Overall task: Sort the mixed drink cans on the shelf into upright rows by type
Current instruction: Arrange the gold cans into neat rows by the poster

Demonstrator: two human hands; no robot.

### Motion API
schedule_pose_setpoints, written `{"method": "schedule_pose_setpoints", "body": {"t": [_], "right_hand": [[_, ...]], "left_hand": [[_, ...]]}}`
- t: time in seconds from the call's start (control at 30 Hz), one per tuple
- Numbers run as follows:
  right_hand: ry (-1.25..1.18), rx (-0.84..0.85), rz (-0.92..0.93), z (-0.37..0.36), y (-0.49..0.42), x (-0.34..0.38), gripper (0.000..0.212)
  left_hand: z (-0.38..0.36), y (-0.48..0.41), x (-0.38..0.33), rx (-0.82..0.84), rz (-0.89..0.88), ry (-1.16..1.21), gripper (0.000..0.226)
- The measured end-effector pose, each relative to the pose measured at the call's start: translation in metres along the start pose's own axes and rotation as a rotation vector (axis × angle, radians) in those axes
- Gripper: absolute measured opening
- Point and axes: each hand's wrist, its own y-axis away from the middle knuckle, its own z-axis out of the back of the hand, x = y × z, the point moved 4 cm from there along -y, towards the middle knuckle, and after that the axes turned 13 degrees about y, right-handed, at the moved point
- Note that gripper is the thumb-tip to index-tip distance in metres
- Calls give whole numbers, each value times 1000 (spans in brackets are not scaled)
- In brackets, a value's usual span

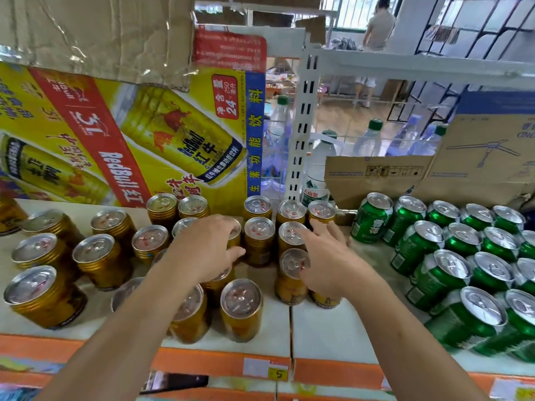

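Cans stand upright on the shelf (318, 328): about twenty-three gold cans (98, 259) at left, fourteen green cans (443, 273) at right. The left hand (205, 244) curls round one gold can (235, 240); the right hand (327, 261) lies spread across neighbouring gold tops.

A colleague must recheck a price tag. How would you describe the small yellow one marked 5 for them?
Find the orange strip along the front edge of the white shelf holding gold drink cans. Just left of the seam between the two shelf boards sits the small yellow paper tag. Unlike the pale label beside it, it bears a dark 5.
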Motion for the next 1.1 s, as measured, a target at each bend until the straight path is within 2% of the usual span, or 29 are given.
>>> {"method": "schedule_pose_setpoints", "body": {"t": [0.13, 0.3, 0.47, 0.57, 0.67, 0.87, 1.0, 1.1], "right_hand": [[5, -14, 28, 14, -22, 27, 67], [-57, -81, 29, 23, -58, 50, 46], [54, -66, -28, 26, -81, 62, 41], [114, -24, -17, 26, -82, 67, 44], [146, -59, -17, 25, -80, 73, 28], [-3, -39, -6, 19, -76, 79, 29], [-43, -65, 58, 17, -75, 90, 40], [-92, -138, 116, 10, -80, 96, 37]], "left_hand": [[3, -12, 24, 63, 14, -24, 57], [-3, -37, 31, 142, -33, -57, 58], [-9, -55, 36, 190, -77, -88, 67], [-6, -59, 40, 192, -133, -102, 54], [0, -60, 39, 195, -166, -123, 37], [7, -62, 53, 138, -169, -145, 21], [12, -62, 68, 112, -158, -116, 40], [8, -64, 72, 109, -166, -112, 46]]}}
